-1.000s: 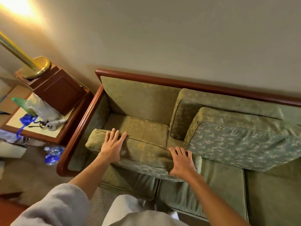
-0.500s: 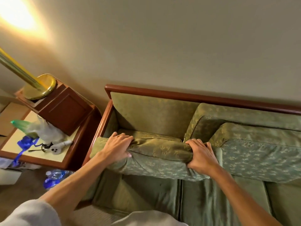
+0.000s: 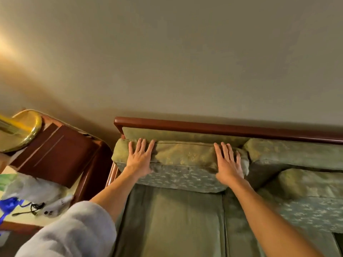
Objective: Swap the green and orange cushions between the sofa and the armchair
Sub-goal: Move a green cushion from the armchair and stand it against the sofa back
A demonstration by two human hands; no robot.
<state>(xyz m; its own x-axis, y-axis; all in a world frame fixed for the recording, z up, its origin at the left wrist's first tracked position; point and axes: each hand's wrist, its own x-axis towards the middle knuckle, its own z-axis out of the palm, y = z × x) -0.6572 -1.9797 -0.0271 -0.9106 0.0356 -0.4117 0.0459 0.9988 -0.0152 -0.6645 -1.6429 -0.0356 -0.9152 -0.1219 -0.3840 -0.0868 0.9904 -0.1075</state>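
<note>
A green patterned cushion point(image 3: 183, 160) stands upright against the backrest at the left end of the sofa point(image 3: 204, 125). My left hand point(image 3: 140, 159) lies flat on its top left part with straight fingers. My right hand point(image 3: 229, 164) presses flat on its top right part, fingers spread. Two more green cushions point(image 3: 297, 154) lean at the sofa's right side, one in front of the other. No orange cushion and no armchair are in view.
A wooden side table point(image 3: 89, 175) stands left of the sofa with a brass lamp base point(image 3: 20, 130), a dark wooden box point(image 3: 53, 154), a white plastic bag point(image 3: 31, 188) and a white controller point(image 3: 57, 206). The green seat pads point(image 3: 176, 219) lie below my arms.
The cushion went from lying on the seat to standing against the backrest. Both hands gripped its edge half a second ago and are flat on it now.
</note>
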